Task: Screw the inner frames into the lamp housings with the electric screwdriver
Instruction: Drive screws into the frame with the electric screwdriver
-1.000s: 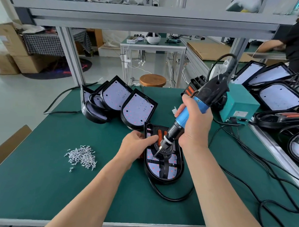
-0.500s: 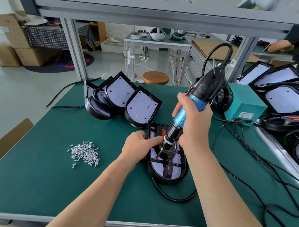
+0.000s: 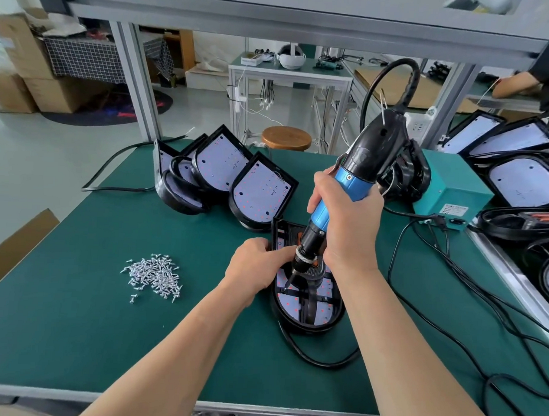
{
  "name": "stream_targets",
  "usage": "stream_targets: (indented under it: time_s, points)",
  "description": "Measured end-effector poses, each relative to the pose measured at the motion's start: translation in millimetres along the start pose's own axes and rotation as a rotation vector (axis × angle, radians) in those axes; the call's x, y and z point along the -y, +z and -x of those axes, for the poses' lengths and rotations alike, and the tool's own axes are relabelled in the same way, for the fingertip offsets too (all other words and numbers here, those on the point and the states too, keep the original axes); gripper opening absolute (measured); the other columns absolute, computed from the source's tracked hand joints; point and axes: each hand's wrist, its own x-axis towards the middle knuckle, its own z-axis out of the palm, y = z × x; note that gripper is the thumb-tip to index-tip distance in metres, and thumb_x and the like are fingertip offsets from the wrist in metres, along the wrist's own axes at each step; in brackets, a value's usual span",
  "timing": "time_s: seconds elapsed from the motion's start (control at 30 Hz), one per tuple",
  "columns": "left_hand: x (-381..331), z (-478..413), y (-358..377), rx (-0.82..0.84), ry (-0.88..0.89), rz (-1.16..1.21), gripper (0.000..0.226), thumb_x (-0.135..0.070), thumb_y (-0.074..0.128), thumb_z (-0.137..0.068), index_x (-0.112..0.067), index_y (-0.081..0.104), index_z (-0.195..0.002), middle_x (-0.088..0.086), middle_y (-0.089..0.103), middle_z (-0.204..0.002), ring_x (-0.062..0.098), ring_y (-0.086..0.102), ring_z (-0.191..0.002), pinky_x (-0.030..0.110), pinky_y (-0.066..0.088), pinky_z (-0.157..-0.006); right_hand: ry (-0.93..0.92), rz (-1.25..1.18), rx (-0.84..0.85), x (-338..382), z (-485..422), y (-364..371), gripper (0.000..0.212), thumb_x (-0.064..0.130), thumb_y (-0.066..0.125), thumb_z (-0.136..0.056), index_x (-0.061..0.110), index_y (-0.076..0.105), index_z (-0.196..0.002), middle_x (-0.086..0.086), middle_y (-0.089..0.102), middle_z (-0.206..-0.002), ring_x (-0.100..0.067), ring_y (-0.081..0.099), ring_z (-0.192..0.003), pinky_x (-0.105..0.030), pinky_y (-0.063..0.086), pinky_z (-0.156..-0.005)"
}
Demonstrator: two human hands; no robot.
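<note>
Work centres on a black, D-shaped plastic lamp housing point(image 3: 305, 326) lying flat on the green-matted table point(image 3: 73, 325), its rounded end toward the person. Inside it, over a white LED board dotted with red, sits the black strap-like inner frame point(image 3: 309, 299). The right hand point(image 3: 348, 223) is wrapped firmly around the blue-and-black corded electric screwdriver point(image 3: 360, 167), which tilts with its top leaning up and to the right. Its bit comes down onto the left part of the frame. The left hand point(image 3: 258, 267) grips the housing's left rim, fingers curled, thumb reaching toward the chuck. A black cable point(image 3: 317, 360) loops out from under the housing's near end. To the left, apart from the hands, lies a loose heap of small silver screws point(image 3: 154, 275). Behind the housing, more black lamp housings with white boards point(image 3: 258, 191) lean against one another in an overlapping row. A teal metal box point(image 3: 450, 187) stands at the right rear of the table, with black leads trailing from it across the mat. Further housings point(image 3: 526, 184) lie on the neighbouring bench at the right.
</note>
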Motion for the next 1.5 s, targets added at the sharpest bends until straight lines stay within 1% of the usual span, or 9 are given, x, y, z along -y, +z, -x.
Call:
stream_targets:
  time_s: [0.27, 0.5, 0.83, 0.93, 1.03, 1.17, 1.23, 1.37, 1.5]
  points:
    - [-0.8, 1.1, 1.5, -0.012, 0.001, 0.030, 0.065, -0.062, 0.065, -0.039, -0.015, 0.037, -0.074, 0.006, 0.042, -0.073, 0.020, 0.036, -0.070, 0.038, 0.028, -0.066, 0.002, -0.029, 0.066, -5.2, 0.0, -2.1, 0.030, 0.004, 0.060, -0.076, 0.027, 0.053, -0.059, -0.004, 0.047, -0.051, -0.020, 0.044, -0.049, -0.026, 0.042, -0.055]
    - [2.8, -0.1, 1.0, -0.005, 0.008, 0.001, 0.056, -0.057, 0.065, -0.043, -0.014, 0.041, -0.071, 0.003, 0.043, -0.066, 0.020, 0.037, -0.066, 0.035, 0.030, -0.064, 0.035, -0.069, 0.186, -7.5, 2.2, -4.2, 0.010, 0.004, 0.063, -0.077, 0.008, 0.054, -0.075, -0.003, 0.053, -0.061, -0.017, 0.048, -0.051, -0.025, 0.045, -0.056]
    - [-0.1, 2.9, -7.4, 0.109, -0.003, 0.036, 0.068, -0.062, 0.075, -0.051, -0.007, 0.060, -0.087, 0.010, 0.061, -0.081, 0.024, 0.055, -0.072, 0.038, 0.037, -0.067, 0.031, -0.267, 0.141, 15.8, -6.7, -16.2, 0.013, 0.012, 0.069, -0.075, 0.024, 0.066, -0.074, -0.005, 0.051, -0.057, -0.020, 0.046, -0.050, -0.026, 0.041, -0.056]
    - [4.3, 1.7, -6.9, 0.091, -0.021, 0.037, 0.069, -0.057, 0.078, -0.062, -0.001, 0.070, -0.101, 0.011, 0.078, -0.095, 0.035, 0.074, -0.092, 0.047, 0.059, -0.086, 0.049, -0.371, 0.062, 24.7, -18.5, -34.0, 0.010, 0.016, 0.070, -0.079, 0.023, 0.065, -0.075, -0.001, 0.052, -0.056, -0.015, 0.048, -0.050, -0.024, 0.041, -0.053]
    - [1.7, 6.7, -4.6, 0.095, -0.017, 0.031, 0.073, -0.061, 0.075, -0.056, -0.005, 0.073, -0.104, 0.013, 0.078, -0.100, 0.035, 0.073, -0.100, 0.056, 0.055, -0.096, 0.200, -0.499, -0.152, 10.7, -21.2, -66.3, 0.013, 0.019, 0.068, -0.083, 0.016, 0.056, -0.080, 0.001, 0.051, -0.061, -0.013, 0.046, -0.052, -0.022, 0.039, -0.054]
    - [-2.9, 10.9, -5.9, 0.086, -0.013, 0.001, 0.075, -0.068, 0.070, -0.056, -0.009, 0.072, -0.103, 0.011, 0.077, -0.103, 0.031, 0.074, -0.096, 0.049, 0.058, -0.092, 0.351, -0.584, -0.343, -26.7, -7.8, -106.2, 0.019, 0.030, 0.061, -0.094, 0.018, 0.057, -0.080, 0.006, 0.051, -0.067, -0.010, 0.047, -0.057, -0.022, 0.036, -0.056]
    - [-5.0, 12.6, -8.7, 0.077, -0.010, -0.035, 0.075, -0.076, 0.064, -0.060, -0.008, 0.067, -0.091, 0.009, 0.074, -0.088, 0.026, 0.067, -0.075, 0.034, 0.054, -0.072, 0.402, -0.619, -0.366, -43.1, -0.8, -116.6, 0.020, 0.033, 0.059, -0.095, 0.019, 0.056, -0.080, 0.008, 0.048, -0.069, -0.009, 0.046, -0.057, -0.021, 0.034, -0.054]
    - [-7.6, 12.7, -21.8, 0.021, -0.018, -0.052, 0.070, -0.073, 0.050, -0.082, -0.004, 0.062, -0.085, 0.005, 0.063, -0.066, 0.021, 0.056, -0.054, 0.024, 0.043, -0.054, 0.470, -0.667, -0.373, -58.6, 0.2, -127.0, 0.021, 0.036, 0.059, -0.095, 0.020, 0.055, -0.081, 0.010, 0.044, -0.068, -0.007, 0.044, -0.054, -0.022, 0.031, -0.055]
    - [2.3, 12.9, -76.5, -0.260, 0.085, -0.398, 0.016, -0.032, 0.064, -0.087, -0.023, 0.068, -0.075, -0.004, 0.071, -0.062, 0.015, 0.065, -0.062, 0.029, 0.055, -0.064, 0.489, -0.707, -0.362, -61.3, -0.6, -130.6, 0.022, 0.037, 0.060, -0.094, 0.019, 0.057, -0.082, 0.010, 0.045, -0.066, -0.006, 0.045, -0.054, -0.021, 0.032, -0.054]
